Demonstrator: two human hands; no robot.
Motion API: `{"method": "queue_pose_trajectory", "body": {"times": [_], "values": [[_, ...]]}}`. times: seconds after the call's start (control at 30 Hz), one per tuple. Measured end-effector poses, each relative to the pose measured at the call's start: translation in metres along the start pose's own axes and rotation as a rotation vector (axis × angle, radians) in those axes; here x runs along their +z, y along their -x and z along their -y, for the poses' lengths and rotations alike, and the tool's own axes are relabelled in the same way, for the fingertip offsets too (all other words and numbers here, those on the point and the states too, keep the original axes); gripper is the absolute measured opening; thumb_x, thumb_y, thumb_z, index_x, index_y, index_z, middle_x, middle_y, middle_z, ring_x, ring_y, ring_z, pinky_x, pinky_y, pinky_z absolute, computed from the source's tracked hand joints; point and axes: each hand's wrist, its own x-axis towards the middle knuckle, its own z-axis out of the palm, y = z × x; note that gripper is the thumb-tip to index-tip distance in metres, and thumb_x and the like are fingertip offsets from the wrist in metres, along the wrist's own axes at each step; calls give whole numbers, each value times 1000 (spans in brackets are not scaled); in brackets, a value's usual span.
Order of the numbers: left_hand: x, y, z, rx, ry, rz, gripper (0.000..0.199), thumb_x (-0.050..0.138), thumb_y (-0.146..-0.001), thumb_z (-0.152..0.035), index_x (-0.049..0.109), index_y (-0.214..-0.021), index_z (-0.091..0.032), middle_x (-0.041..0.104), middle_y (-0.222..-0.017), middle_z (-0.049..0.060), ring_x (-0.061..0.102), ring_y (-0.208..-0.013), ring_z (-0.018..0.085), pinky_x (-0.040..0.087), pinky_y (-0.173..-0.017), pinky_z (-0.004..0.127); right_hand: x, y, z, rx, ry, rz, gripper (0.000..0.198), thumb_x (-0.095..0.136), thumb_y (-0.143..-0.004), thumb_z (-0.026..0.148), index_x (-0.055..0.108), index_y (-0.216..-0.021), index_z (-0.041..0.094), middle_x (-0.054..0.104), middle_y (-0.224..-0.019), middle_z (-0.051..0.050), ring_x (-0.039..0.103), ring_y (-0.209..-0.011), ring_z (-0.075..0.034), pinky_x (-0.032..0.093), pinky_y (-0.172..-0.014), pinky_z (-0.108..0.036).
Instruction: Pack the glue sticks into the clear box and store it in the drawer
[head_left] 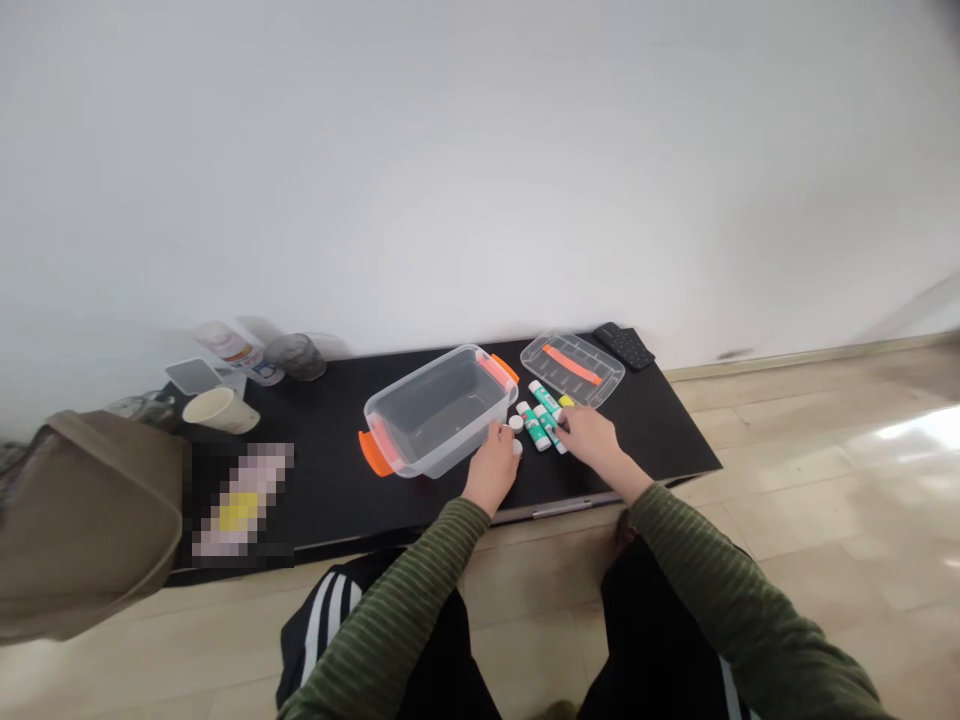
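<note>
A clear plastic box [435, 461] with orange side handles stands lidless on the black table. To its right lie several green-and-white glue sticks [533, 428], side by side. My left hand [493, 466] is closed at the box's near right corner, its fingers curled against a small white round-ended piece [517, 448]. Another white cap-like end [516, 423] shows just above it; what lies under the fingers is hidden. My right hand [594, 440] reaches in from the right, fingertips pinched at a glue stick. A yellow piece [566, 401] shows just beyond those fingers.
The clear lid [611, 385] with its orange handle lies behind the glue sticks, beside a black keypad-like object [630, 346]. On the left are a paper cup [220, 411], a spray can [240, 352], a dark jar [297, 357] and a brown bag or cap [97, 510]. A wall rises behind the table.
</note>
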Motion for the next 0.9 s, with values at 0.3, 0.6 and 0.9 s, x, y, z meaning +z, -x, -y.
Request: {"method": "queue_pose_trajectory", "body": {"times": [0.3,0.6,0.9], "values": [[-3,-2,0,-32,147,-18,13,53,-88,-25,50,-99,-18,57,-112,13,64,-90,24,48,-73,33,15,1,11,73,21,157,37,51,-89,44,60,-117,21,67,-116,-13,63,-106,-29,48,-81,-36],[0,-3,7,-137,601,-42,16,59,-85,-22,52,-100,-20,66,-88,5,64,-77,20,50,-73,33,8,-8,1,67,-28,227,31,58,-84,40,69,-104,18,71,-109,-14,67,-103,-30,50,-81,-35],[6,-14,3,-474,1704,70,22,66,-86,-26,62,-104,-13,70,-101,12,71,-85,18,57,-81,33,7,-3,-26,54,-867,377,19,72,-75,29,60,-84,19,71,-80,-5,70,-78,-19,57,-65,-27]]}}
